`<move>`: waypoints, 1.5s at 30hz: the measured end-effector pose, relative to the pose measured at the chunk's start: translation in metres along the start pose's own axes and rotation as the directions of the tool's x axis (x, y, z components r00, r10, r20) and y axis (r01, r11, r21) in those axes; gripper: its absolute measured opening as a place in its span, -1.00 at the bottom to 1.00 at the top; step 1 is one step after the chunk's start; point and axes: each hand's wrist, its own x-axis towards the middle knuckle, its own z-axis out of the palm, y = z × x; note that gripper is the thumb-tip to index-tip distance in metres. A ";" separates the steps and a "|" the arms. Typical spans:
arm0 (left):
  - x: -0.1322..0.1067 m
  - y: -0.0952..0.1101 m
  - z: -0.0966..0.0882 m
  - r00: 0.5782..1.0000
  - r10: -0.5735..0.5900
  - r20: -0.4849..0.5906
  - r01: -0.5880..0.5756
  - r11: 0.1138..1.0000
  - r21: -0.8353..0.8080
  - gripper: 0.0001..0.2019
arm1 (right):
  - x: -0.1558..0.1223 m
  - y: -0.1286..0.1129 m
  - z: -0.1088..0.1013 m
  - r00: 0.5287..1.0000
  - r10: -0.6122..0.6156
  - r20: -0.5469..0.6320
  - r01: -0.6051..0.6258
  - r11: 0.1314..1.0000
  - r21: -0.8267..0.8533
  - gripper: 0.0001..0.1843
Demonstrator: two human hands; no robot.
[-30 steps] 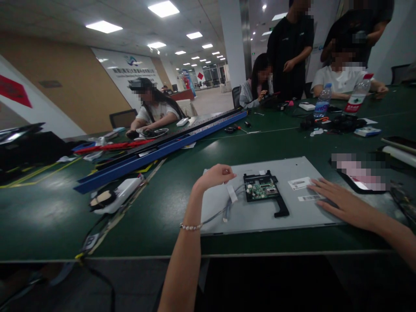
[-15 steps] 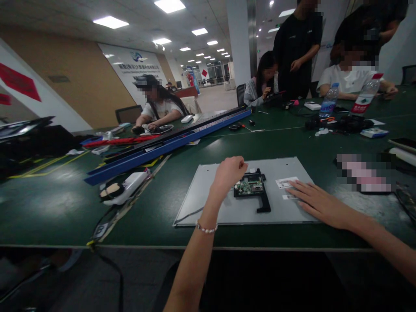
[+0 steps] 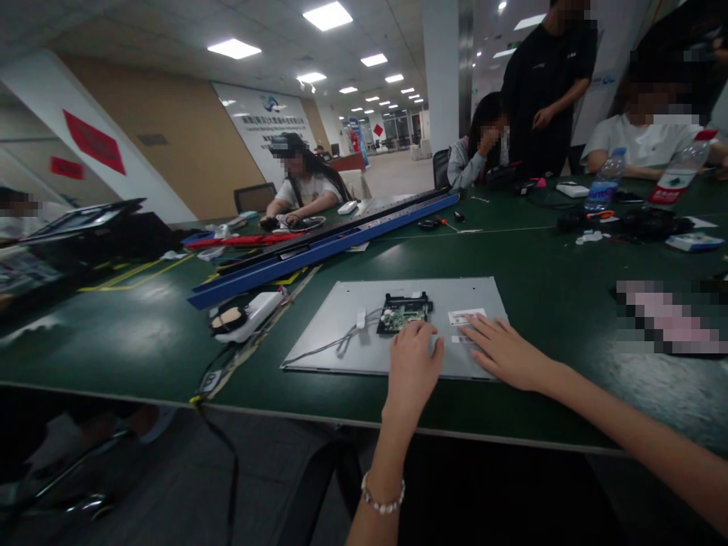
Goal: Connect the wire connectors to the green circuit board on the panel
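Observation:
A flat grey metal panel [image 3: 335, 311] lies on the green table in front of me. On it sits a green circuit board [image 3: 401, 315] in a black bracket [image 3: 408, 298]. My left hand [image 3: 414, 356] is curled over the near side of the bracket, thumb on the right, covering its lower arm; the fingertips' exact grip is hidden. My right hand [image 3: 509, 353] rests flat with fingers spread on the panel's right part, by a white label [image 3: 466, 316]. Grey cables [image 3: 344, 339] with a white tag run from the board to the panel's left corner.
Long blue rails [image 3: 330, 243] lie across the table beyond. A white device [image 3: 250, 315] is to the left. Bottles [image 3: 606, 180] and a pink-faced phone-like object [image 3: 671, 317] are on the right. Other people sit and stand around the table.
My left hand has come down and nearer, from above the board's upper left to its near side, uncovering the cables. My right hand stays on the panel. The view has turned left.

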 end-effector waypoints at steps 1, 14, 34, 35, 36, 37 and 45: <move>-0.005 -0.006 0.000 1.000 -0.015 -0.026 0.015 1.000 -0.014 -0.90 | 0.005 -0.003 0.000 1.000 -0.001 0.007 0.001 1.000 0.004 -0.38; -0.037 -0.068 -0.006 0.943 -0.122 -0.309 0.127 0.992 -0.004 -0.85 | 0.060 -0.047 0.007 0.999 -0.011 0.037 0.009 0.998 0.056 -0.35; 0.014 -0.126 -0.039 0.909 -0.363 0.206 0.256 0.875 0.411 -0.15 | 0.074 -0.063 0.007 1.000 -0.002 -0.002 0.002 0.986 0.167 -0.38; 0.015 -0.126 -0.038 0.905 -0.356 0.233 0.240 0.879 0.411 -0.15 | 0.074 -0.063 0.007 1.000 -0.002 -0.002 0.003 0.985 0.170 -0.38; 0.016 -0.127 -0.037 0.903 -0.349 0.249 0.227 0.882 0.413 -0.15 | 0.074 -0.063 0.006 1.000 -0.003 -0.003 0.003 0.985 0.172 -0.39; 0.017 -0.128 -0.034 0.903 -0.346 0.254 0.220 0.881 0.419 -0.15 | 0.074 -0.063 0.006 1.000 -0.002 -0.002 0.003 0.985 0.174 -0.39; 0.058 -0.162 -0.008 0.923 -0.348 0.163 0.235 0.847 0.477 -0.15 | 0.074 -0.061 0.009 1.000 -0.008 -0.018 0.011 0.987 0.161 -0.41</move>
